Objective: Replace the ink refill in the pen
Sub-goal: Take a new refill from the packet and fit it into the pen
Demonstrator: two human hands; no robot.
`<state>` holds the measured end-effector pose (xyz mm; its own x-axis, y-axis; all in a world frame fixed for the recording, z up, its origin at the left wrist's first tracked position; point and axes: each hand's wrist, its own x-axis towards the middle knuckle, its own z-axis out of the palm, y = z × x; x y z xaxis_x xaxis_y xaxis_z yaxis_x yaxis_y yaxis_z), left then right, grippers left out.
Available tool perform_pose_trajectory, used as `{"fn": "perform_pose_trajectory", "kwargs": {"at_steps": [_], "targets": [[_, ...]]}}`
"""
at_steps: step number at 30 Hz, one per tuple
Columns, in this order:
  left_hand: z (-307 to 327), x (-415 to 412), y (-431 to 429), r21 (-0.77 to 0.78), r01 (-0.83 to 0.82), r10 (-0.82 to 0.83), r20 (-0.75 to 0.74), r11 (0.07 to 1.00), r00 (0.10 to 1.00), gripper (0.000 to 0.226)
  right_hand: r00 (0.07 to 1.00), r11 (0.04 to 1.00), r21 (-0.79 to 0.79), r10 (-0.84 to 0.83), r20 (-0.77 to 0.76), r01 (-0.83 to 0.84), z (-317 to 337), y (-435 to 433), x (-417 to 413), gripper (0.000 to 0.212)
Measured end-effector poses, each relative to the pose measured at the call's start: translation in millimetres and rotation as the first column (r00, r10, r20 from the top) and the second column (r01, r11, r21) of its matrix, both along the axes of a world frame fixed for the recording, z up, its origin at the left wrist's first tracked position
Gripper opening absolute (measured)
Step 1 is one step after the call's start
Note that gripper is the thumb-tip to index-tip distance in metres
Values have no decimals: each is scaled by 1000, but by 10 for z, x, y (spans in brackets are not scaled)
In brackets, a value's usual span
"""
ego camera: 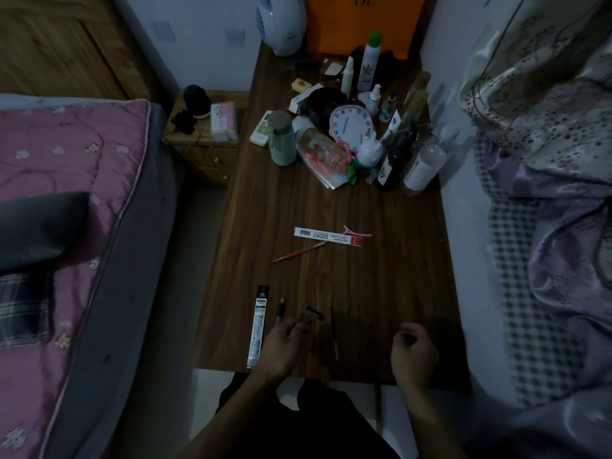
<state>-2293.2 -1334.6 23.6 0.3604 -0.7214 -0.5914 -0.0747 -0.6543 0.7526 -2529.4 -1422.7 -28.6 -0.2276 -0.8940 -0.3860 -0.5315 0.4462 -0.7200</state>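
Observation:
On the near part of the dark wooden table lie pen parts. A slim pen barrel with a pale tip points away from me. A short dark clip piece is beside it, and a thin bare refill lies to its right. My left hand rests with its fingertips at the near ends of the barrel and the clip piece; the dim light hides whether it grips either. My right hand hovers at the right with its fingers curled and nothing in them. A black refill packet lies left of my left hand.
Mid-table lie a red pen, a white and red refill packet and a pink hair clip. Bottles, a clock and a cup crowd the far end. A bed is on the left and bedding on the right.

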Motion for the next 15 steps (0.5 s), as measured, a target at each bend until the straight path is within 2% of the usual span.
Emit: {"fn": "perform_pose_trajectory", "kwargs": {"at_steps": [2,5,8,10,12,15], "targets": [[33,-26,-20,-2,-26,26,-41,1000,999,28,997,999,31,14,77,-17,103,51,86,23],[81,-65,-32,-57,42,-45,-52,997,998,25,962,971,158,139,236,-179,279,91,334,15],[103,-89,-19,-88,171,-176,-49,981,983,23,880,883,249,290,375,-397,441,95,611,9],[118,-92,12,-107,241,-247,-53,965,967,22,810,822,264,345,475,-505,493,107,768,17],[110,-80,45,-128,293,-298,-25,948,954,19,769,784,283,349,536,-553,515,127,876,17],[84,-39,59,-114,287,-287,15,951,958,18,733,749,280,375,568,-601,504,135,942,18]]}}
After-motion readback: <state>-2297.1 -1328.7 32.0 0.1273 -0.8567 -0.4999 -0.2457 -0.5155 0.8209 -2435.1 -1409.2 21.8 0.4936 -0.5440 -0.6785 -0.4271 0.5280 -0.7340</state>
